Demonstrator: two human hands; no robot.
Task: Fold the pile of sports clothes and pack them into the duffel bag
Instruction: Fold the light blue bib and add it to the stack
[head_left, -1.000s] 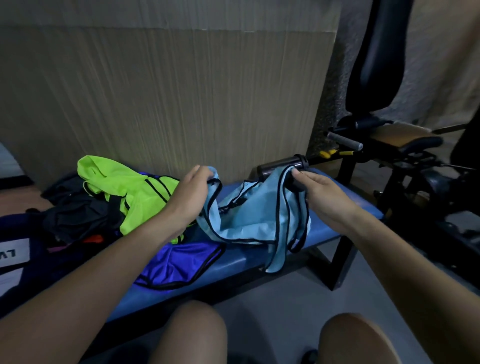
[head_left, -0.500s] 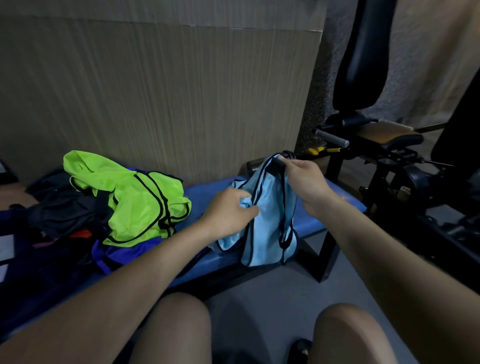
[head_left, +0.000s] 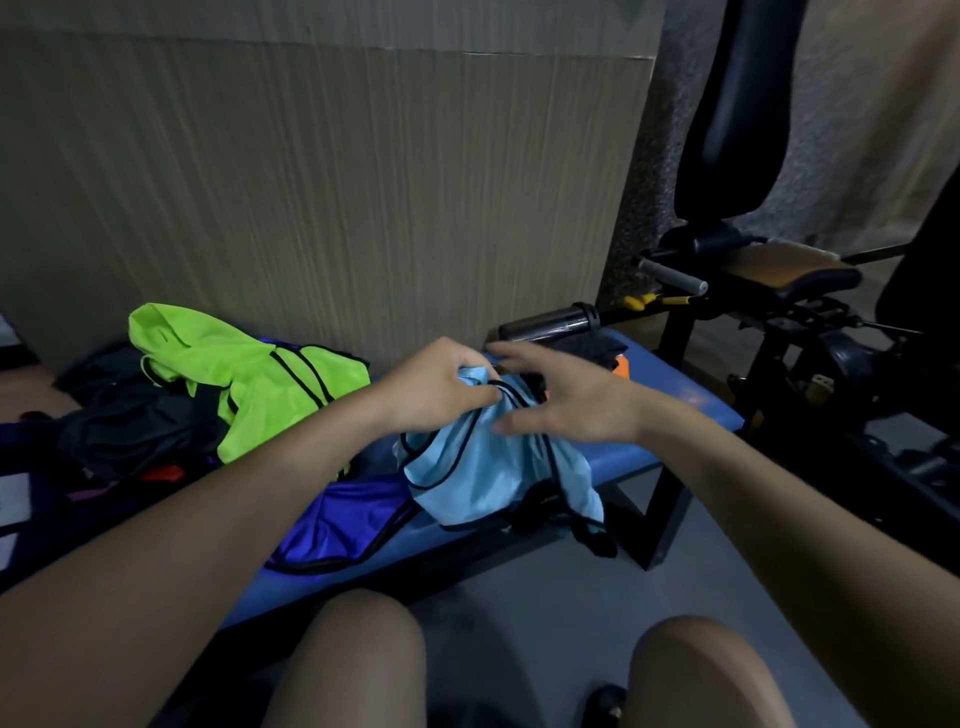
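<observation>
A light blue mesh bib (head_left: 483, 478) with black trim hangs bunched over the front edge of the blue bench (head_left: 670, 395). My left hand (head_left: 436, 387) grips its gathered top. My right hand (head_left: 566, 402) hovers just right of that bunch, fingers spread and holding nothing. A neon green bib (head_left: 244, 374) lies heaped to the left, and a purple bib (head_left: 337, 530) lies under my left forearm. Dark clothes (head_left: 130, 415) sit at the far left on a dark bag (head_left: 31, 499), mostly cut off by the frame edge.
A black bottle (head_left: 550, 325) lies at the bench's back, with a dark folded item and something orange (head_left: 621, 366) beside it. Black gym equipment (head_left: 779, 291) stands to the right. A ribbed wall panel (head_left: 332, 182) runs behind the bench. My knees are at the bottom.
My left hand has moved up to the top of the blue bib and gathered it. My right hand has let go and opened its fingers.
</observation>
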